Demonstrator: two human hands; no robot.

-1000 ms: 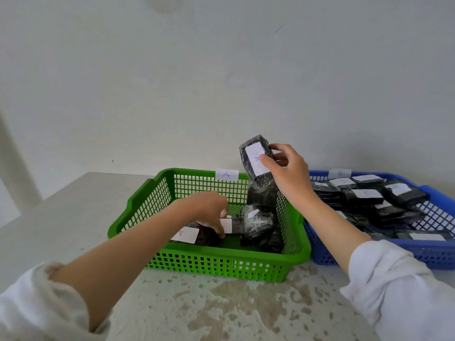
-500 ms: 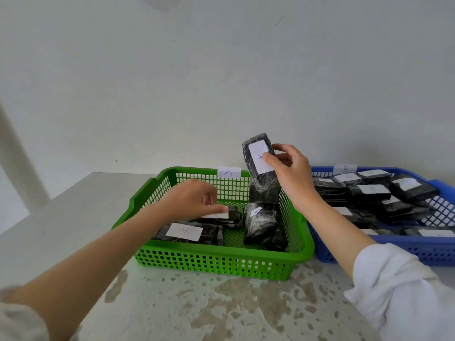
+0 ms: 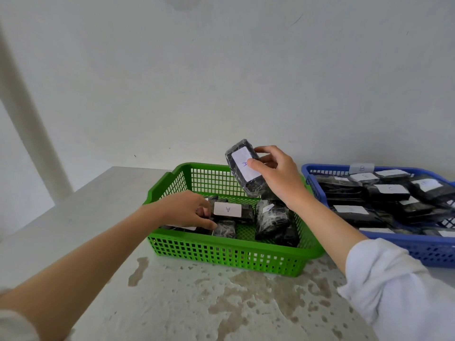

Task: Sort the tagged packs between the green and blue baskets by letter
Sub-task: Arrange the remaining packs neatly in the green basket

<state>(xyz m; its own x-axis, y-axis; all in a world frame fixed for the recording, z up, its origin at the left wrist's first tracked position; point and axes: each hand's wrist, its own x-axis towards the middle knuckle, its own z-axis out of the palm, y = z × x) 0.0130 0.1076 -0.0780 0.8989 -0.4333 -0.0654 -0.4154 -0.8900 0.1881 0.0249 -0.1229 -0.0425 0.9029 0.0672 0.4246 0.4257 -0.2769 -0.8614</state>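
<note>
A green basket (image 3: 221, 254) stands in the middle of the table with several black wrapped packs inside. My left hand (image 3: 189, 210) reaches down into it, fingers and thumb curled round the left end of a pack with a white tag A (image 3: 227, 209). My right hand (image 3: 278, 175) holds another black pack tagged A (image 3: 242, 168) tilted in the air above the basket's back right corner, thumb on its tag. To the right, the blue basket (image 3: 418, 252) carries a B label (image 3: 361, 167) on its back rim and holds several tagged packs.
The baskets sit on a pale, stained tabletop (image 3: 197, 303) close to a white wall. One wrapped pack (image 3: 270, 217) stands upright in the green basket's right half. The table's left edge runs near a white post (image 3: 32, 124).
My left hand has dropped from above the packs into the green basket and closed on the A-tagged pack. My right hand has kept its pack raised in about the same spot.
</note>
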